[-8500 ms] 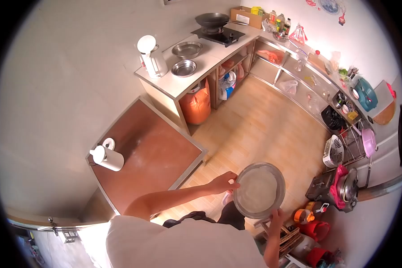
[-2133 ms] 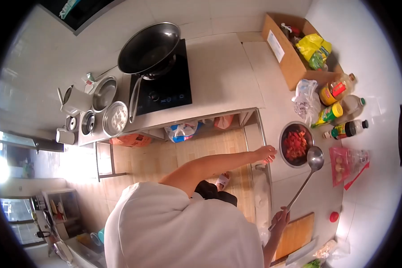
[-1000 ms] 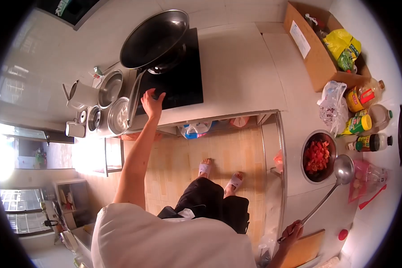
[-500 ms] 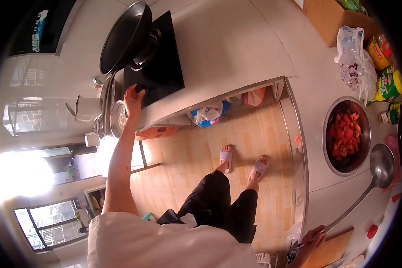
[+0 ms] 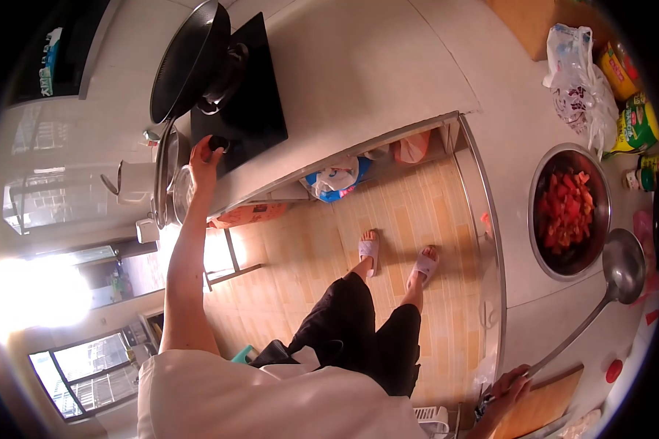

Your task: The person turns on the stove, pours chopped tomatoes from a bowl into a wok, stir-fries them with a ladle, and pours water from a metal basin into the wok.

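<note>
My left hand (image 5: 206,159) has its fingers closed round a black knob (image 5: 218,144) at the near corner of the black cooktop (image 5: 255,99). Above it a dark wok (image 5: 190,66) stands tilted in view on the burner, its long handle pointing down past my fingers. At the lower right my right hand (image 5: 511,386) grips the handle of a metal ladle (image 5: 624,267), whose bowl is over the right counter. Beside the ladle sits a metal bowl of chopped red pieces (image 5: 564,212).
Metal dishes (image 5: 183,194) and a white pitcher (image 5: 135,179) stand left of the cooktop. Along the right wall are a plastic bag (image 5: 578,88), bottles (image 5: 637,128) and a cardboard box (image 5: 523,25). A wooden board (image 5: 542,406) lies below the ladle.
My left hand has gone from beside the bowl of red pieces to the cooktop knob and closed on it. The view has swung round. My right hand still holds the ladle.
</note>
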Motion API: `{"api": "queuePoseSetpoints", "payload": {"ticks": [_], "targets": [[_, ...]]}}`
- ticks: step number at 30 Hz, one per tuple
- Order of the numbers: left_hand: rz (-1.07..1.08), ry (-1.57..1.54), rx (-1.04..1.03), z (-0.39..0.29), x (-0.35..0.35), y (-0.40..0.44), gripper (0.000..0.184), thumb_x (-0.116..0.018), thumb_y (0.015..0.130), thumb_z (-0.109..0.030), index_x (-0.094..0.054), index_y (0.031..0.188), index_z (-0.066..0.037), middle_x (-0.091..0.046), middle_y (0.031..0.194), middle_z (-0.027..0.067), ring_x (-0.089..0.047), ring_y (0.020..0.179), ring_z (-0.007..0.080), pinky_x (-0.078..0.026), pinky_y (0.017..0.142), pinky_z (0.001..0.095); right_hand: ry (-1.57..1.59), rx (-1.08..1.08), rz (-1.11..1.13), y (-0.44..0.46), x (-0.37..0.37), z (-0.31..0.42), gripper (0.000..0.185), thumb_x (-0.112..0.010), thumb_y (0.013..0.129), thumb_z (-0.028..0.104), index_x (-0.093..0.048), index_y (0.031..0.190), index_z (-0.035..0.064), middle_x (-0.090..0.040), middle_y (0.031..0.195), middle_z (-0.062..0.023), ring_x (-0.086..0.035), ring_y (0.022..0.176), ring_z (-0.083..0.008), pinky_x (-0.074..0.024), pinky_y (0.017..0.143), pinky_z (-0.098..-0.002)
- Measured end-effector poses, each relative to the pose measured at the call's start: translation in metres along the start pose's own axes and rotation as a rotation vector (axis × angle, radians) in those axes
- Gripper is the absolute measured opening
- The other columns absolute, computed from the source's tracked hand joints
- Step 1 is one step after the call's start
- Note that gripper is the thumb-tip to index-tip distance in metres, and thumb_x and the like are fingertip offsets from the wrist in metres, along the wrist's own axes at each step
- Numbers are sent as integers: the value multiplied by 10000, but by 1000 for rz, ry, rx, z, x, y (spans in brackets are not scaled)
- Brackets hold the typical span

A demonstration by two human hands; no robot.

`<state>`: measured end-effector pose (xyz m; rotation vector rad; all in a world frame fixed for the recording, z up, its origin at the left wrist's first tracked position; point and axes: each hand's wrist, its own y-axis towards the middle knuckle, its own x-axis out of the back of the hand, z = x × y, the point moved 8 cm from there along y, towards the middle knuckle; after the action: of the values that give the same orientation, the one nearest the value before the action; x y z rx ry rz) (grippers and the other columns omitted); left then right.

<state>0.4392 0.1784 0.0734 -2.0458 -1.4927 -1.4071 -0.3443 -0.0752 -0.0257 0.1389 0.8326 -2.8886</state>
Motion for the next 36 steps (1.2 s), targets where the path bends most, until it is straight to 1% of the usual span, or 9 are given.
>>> {"api": "queuePoseSetpoints", "payload": {"ticks": [9,12,16,19,25,28,31,34,36], "targets": [[60,-43,12,1,-2,1,389,-678,735,-50,-577,1110,-71,-561,962,52,-547,886,139,-443,825,267,-33,9,-62,-6,-5,2,290,-481,915,351,-498,1097,125,-413,596,53,-298,445,-16,-216,362,-161],[62,-63,17,-2,-1,0,392,-682,736,-56,-574,1113,-70,-566,977,57,-557,882,144,-451,812,269,-44,-2,-103,-8,-9,5,377,-526,877,415,-483,1047,82,-398,595,36,-306,454,-28,-191,362,-177],[33,35,28,1,1,2,382,-703,729,-77,-579,1089,-58,-583,982,58,-574,865,146,-464,786,271,-33,-21,-68,-8,-8,3,383,-529,875,414,-481,1056,80,-404,605,37,-309,461,-27,-193,366,-177],[-5,34,42,4,1,1,351,-714,739,-97,-591,1065,-56,-625,904,19,-576,844,97,-445,776,225,-26,-31,-91,-9,-7,3,387,-530,875,413,-479,1063,79,-409,614,37,-310,468,-27,-194,371,-177],[-20,17,51,6,1,2,340,-719,737,-105,-593,1047,-46,-633,895,19,-579,821,92,-451,760,226,-35,-35,-84,-9,-7,4,397,-532,873,415,-474,1074,79,-424,633,35,-310,474,-28,-195,375,-178],[-12,4,52,13,0,3,364,-731,712,-122,-590,1037,-38,-601,945,54,-583,816,141,-470,748,269,-42,-34,-102,-9,-7,5,403,-534,870,420,-473,1073,77,-429,634,34,-312,473,-29,-198,374,-177],[-35,40,75,1,2,0,365,-734,708,-126,-593,1032,-35,-603,939,55,-583,811,142,-469,744,270,-36,-39,-101,-8,-4,2,410,-537,867,426,-475,1068,75,-430,631,32,-315,470,-28,-200,371,-176],[-40,18,63,13,1,2,376,-739,703,-137,-593,1033,-34,-603,935,56,-583,810,144,-469,746,271,-41,-25,-96,-7,-4,4,413,-541,863,429,-476,1061,73,-426,627,32,-317,467,-28,-201,367,-175],[-67,18,40,9,2,1,341,-734,717,-115,-604,1025,-46,-617,855,14,-570,766,97,-452,717,222,-48,-12,-95,-7,-8,7,412,-545,861,430,-477,1055,72,-421,622,34,-317,465,-28,-202,366,-173]]}}
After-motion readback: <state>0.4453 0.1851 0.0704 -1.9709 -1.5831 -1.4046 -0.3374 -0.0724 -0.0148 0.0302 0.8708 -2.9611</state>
